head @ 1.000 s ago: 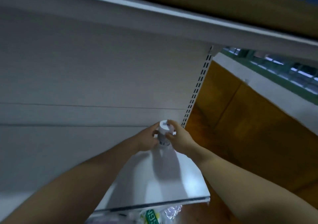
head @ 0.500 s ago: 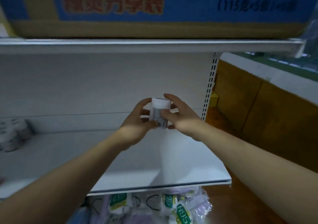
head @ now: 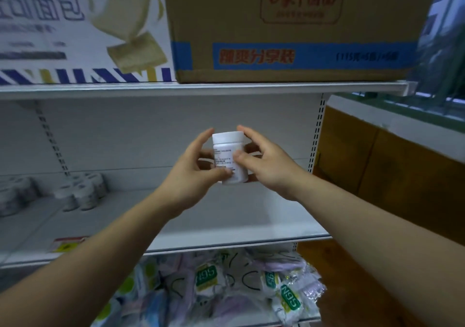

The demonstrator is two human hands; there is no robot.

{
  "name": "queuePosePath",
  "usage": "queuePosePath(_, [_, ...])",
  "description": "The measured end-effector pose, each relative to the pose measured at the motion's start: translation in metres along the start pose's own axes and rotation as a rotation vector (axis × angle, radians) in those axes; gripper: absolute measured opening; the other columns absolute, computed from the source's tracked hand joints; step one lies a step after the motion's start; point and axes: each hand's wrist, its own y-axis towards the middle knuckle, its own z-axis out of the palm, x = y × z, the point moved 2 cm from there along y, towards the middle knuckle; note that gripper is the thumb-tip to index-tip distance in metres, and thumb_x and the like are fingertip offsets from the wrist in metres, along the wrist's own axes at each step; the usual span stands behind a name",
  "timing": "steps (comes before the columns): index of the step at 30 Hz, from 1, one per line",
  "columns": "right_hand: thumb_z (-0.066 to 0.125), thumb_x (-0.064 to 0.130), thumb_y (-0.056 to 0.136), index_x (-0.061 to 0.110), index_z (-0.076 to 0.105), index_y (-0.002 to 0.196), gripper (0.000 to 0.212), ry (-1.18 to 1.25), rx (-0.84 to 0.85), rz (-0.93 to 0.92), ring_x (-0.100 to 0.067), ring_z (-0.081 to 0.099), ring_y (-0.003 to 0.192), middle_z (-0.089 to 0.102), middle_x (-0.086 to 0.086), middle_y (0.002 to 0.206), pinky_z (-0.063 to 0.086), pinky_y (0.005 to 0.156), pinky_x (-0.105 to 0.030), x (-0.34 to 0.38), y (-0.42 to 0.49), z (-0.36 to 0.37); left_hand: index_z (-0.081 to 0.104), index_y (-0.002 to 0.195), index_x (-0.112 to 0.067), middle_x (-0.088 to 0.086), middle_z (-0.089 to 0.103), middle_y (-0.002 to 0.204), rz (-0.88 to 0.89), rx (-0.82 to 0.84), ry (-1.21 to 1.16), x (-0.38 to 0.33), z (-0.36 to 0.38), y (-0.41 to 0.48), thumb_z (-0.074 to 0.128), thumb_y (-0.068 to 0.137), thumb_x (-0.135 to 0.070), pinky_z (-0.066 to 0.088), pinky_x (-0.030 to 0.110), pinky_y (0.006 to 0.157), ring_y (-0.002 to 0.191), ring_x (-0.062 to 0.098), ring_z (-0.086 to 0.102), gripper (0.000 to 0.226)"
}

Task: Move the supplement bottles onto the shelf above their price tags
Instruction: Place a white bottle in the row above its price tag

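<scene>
Since the earlier frames our view has tilted up, so the boxes on the top shelf now fill the upper part of the picture, and we have lifted the bottle clear of the shelf board where it stood a second ago. Our left hand (head: 195, 173) cups the white supplement bottle (head: 230, 157) from its left side, thumb pressed low on the label and fingertips up beside the cap. Our right hand (head: 268, 162) closes on it from the right — thumb across the label, fingers curled behind. The bottle is upright, held in the air in front of the shelf's back panel, above the bare right half of the white shelf (head: 226, 226).

Toward the left edge of that shelf stands a cluster of other white bottles (head: 83, 193), blurred. On the shelf's front edge at the left sits a red and yellow price tag (head: 66, 243), too blurred to read. Below the shelf lie plastic-wrapped packets (head: 251, 284) with green labels. On the shelf above rest a brown and blue cardboard box (head: 297, 27) and, just beside it on the left, a white bread carton (head: 80, 27).
</scene>
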Motion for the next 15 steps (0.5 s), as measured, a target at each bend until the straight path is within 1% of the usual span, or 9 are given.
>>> queuePosePath(2, [0.052, 0.02, 0.095, 0.041, 0.036, 0.134, 0.047, 0.027, 0.032, -0.034, -0.019, 0.062, 0.099, 0.056, -0.003, 0.11, 0.059, 0.076, -0.034, 0.015, -0.009, 0.0, 0.027, 0.14, -0.036, 0.004, 0.057, 0.112, 0.027, -0.02, -0.011, -0.014, -0.004, -0.01, 0.063, 0.082, -0.002, 0.051, 0.033, 0.089, 0.103, 0.02, 0.06, 0.076])
queuePosePath(4, [0.046, 0.015, 0.097, 0.04, 0.037, 0.129, 0.041, 0.092, 0.05, -0.051, -0.015, 0.063, 0.095, 0.061, -0.001, 0.106, 0.059, 0.073, -0.031, 0.029, -0.016, -0.002, 0.031, 0.133, -0.043, 0.003, 0.056, 0.115, 0.05, -0.006, -0.056, -0.027, -0.008, -0.019, 0.059, 0.083, 0.003, 0.05, 0.037, 0.094, 0.105, 0.017, 0.061, 0.074])
queuePosePath(5, [0.044, 0.014, 0.098, 0.037, 0.037, 0.13, 0.041, 0.114, 0.061, -0.055, -0.013, 0.062, 0.095, 0.061, 0.001, 0.105, 0.059, 0.075, -0.031, 0.034, -0.019, -0.002, 0.032, 0.129, -0.047, 0.0, 0.057, 0.116, 0.061, 0.009, -0.067, -0.034, -0.008, -0.023, 0.058, 0.083, 0.004, 0.05, 0.035, 0.093, 0.104, 0.014, 0.062, 0.073])
queuePosePath(7, [0.044, 0.015, 0.098, 0.036, 0.034, 0.137, 0.045, 0.1, 0.074, -0.066, -0.014, 0.06, 0.101, 0.058, 0.003, 0.109, 0.057, 0.08, -0.033, 0.042, -0.023, -0.004, 0.031, 0.126, -0.05, -0.005, 0.057, 0.116, 0.099, 0.02, -0.064, -0.047, -0.006, -0.029, 0.059, 0.083, 0.004, 0.055, 0.026, 0.083, 0.096, 0.007, 0.066, 0.074])
queuePosePath(9, [0.051, 0.019, 0.095, 0.037, 0.03, 0.141, 0.054, 0.06, 0.072, -0.09, -0.017, 0.059, 0.103, 0.054, 0.0, 0.113, 0.057, 0.081, -0.034, 0.05, -0.027, -0.006, 0.029, 0.125, -0.051, -0.006, 0.056, 0.114, 0.141, -0.001, -0.022, -0.056, -0.002, -0.031, 0.064, 0.08, 0.0, 0.056, 0.021, 0.076, 0.093, 0.006, 0.066, 0.076])
queuePosePath(10, [0.053, 0.02, 0.094, 0.038, 0.03, 0.141, 0.056, 0.056, 0.071, -0.104, -0.02, 0.06, 0.103, 0.054, -0.003, 0.114, 0.058, 0.08, -0.035, 0.054, -0.029, -0.008, 0.029, 0.125, -0.052, -0.006, 0.055, 0.114, 0.156, -0.014, -0.002, -0.061, 0.0, -0.032, 0.066, 0.079, -0.002, 0.056, 0.022, 0.076, 0.094, 0.007, 0.066, 0.078])
queuePosePath(12, [0.053, 0.018, 0.094, 0.042, 0.033, 0.136, 0.052, 0.104, 0.063, -0.135, -0.022, 0.063, 0.099, 0.057, -0.008, 0.111, 0.059, 0.078, -0.037, 0.062, -0.032, -0.014, 0.03, 0.126, -0.051, -0.006, 0.056, 0.114, 0.178, -0.035, -0.009, -0.067, 0.001, -0.034, 0.067, 0.078, -0.003, 0.056, 0.026, 0.08, 0.096, 0.011, 0.065, 0.078])
queuePosePath(14, [0.048, 0.014, 0.096, 0.044, 0.036, 0.127, 0.044, 0.147, 0.057, -0.158, -0.02, 0.064, 0.095, 0.061, -0.008, 0.106, 0.059, 0.074, -0.036, 0.068, -0.034, -0.018, 0.037, 0.127, -0.046, -0.001, 0.06, 0.113, 0.187, -0.029, -0.054, -0.071, 0.001, -0.035, 0.062, 0.081, 0.002, 0.054, 0.032, 0.085, 0.097, 0.015, 0.065, 0.071])
queuePosePath(15, [0.045, 0.013, 0.097, 0.043, 0.037, 0.126, 0.042, 0.154, 0.063, -0.161, -0.02, 0.064, 0.094, 0.062, -0.007, 0.104, 0.059, 0.073, -0.034, 0.07, -0.036, -0.019, 0.041, 0.125, -0.046, 0.001, 0.062, 0.112, 0.189, -0.026, -0.074, -0.073, 0.0, -0.036, 0.059, 0.081, 0.005, 0.053, 0.032, 0.085, 0.097, 0.016, 0.066, 0.069])
